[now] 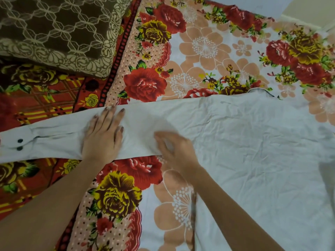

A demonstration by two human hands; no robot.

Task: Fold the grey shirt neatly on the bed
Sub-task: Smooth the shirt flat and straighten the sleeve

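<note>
The pale grey shirt (pixel 253 142) lies spread flat on the bed, its body filling the right half of the view. One long sleeve (pixel 54 144) stretches out to the left, ending in a cuff with two dark buttons (pixel 20 144). My left hand (pixel 103 136) presses flat on the sleeve with its fingers straight and spread. My right hand (pixel 174 149) is blurred and lies where the sleeve meets the body, its fingers bent against the cloth at the sleeve's lower edge. Whether it pinches the cloth is not plain.
The bed carries a floral sheet (pixel 199 51) with red and yellow roses. A brown patterned pillow (pixel 54 29) lies at the top left. A red checked cloth (pixel 36 105) sits under the sleeve at the left. A pale wall or floor (pixel 308 8) shows beyond the bed's top right corner.
</note>
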